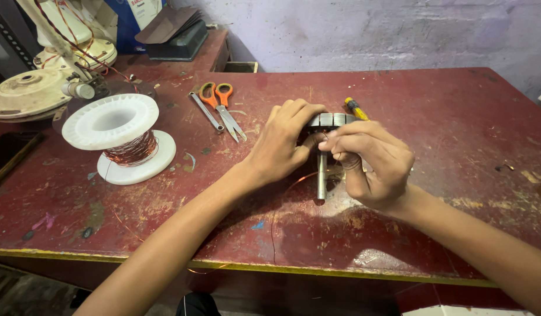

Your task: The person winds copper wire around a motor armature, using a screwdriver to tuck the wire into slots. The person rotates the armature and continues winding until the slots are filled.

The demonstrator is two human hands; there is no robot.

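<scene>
Left hand is clamping the metal stator core from nine o'clock. Right hand is pinching thin copper wire at its face; the wire spool is lying well apart at nine o'clock.

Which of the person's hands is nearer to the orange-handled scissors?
Left. The left hand grips the metal stator just right of the scissors; the right hand lies farther right, beyond the stator.

Scuffed matt red-painted worktop, dull grey laminated metal core, shiny copper wire on white plastic spool, orange plastic-handled steel scissors
</scene>
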